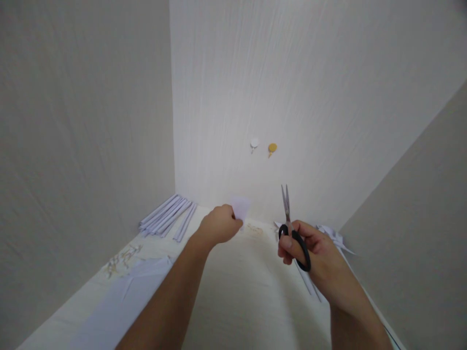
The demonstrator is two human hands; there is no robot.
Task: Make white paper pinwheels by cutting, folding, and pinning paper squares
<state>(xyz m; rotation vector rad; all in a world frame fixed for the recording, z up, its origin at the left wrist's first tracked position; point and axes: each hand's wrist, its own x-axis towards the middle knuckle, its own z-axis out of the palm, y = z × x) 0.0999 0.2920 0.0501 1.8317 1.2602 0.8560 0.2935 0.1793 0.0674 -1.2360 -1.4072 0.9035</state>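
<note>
Landmark: scissors [287,215], blades pointing away from the person, slightly parted. Right hand [317,250]: fingers curled round the black handles. Left hand [220,224]: fingers closed on a small paper piece [241,207], left of the scissors and apart from the blades. Paper rolls [168,216] lie farther left of the scissors on the tabletop [248,296]. Judgement: a clean cut wants taut paper, left fingers clear of the blade line.

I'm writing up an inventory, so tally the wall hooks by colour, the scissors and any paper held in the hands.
White wall hook: 1
Yellow wall hook: 1
Pair of scissors: 1
Paper piece in the left hand: 1
Total: 4
</note>
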